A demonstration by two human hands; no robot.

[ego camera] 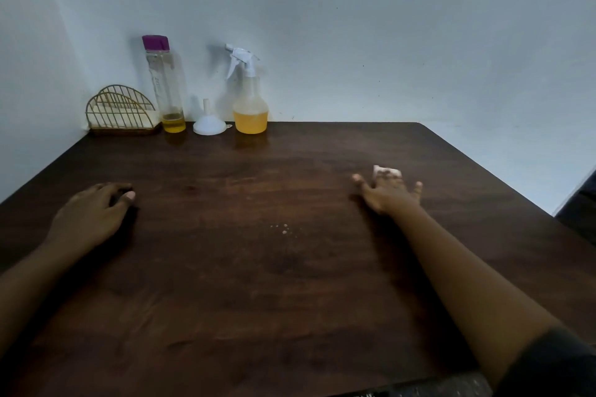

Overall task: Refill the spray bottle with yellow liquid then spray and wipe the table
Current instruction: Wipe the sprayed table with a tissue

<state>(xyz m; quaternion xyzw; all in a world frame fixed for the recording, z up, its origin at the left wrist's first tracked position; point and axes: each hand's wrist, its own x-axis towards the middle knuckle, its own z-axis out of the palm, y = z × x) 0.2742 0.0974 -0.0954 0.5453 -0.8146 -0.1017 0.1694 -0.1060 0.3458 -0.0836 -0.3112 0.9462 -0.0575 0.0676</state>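
Observation:
A clear spray bottle (pixel 250 103) with a white trigger head stands at the back of the dark wooden table (pixel 245 293), its lower part filled with yellow liquid. Left of it lies an upturned white funnel (pixel 209 125). Further left stands a tall clear bottle (pixel 163 87) with a purple cap and a little yellow liquid at the bottom. My right hand (pixel 388 192) presses flat, fingers spread, on a white tissue (pixel 385 171) at the right of the table. My left hand (pixel 93 213) rests on the table at the left, fingers loosely curled, holding nothing.
A gold wire napkin holder (pixel 121 114) with white napkins sits in the back left corner against the wall. A few small white droplets or crumbs (pixel 283 229) lie mid-table. The table's right edge drops off beside a dark object (pixel 580 203).

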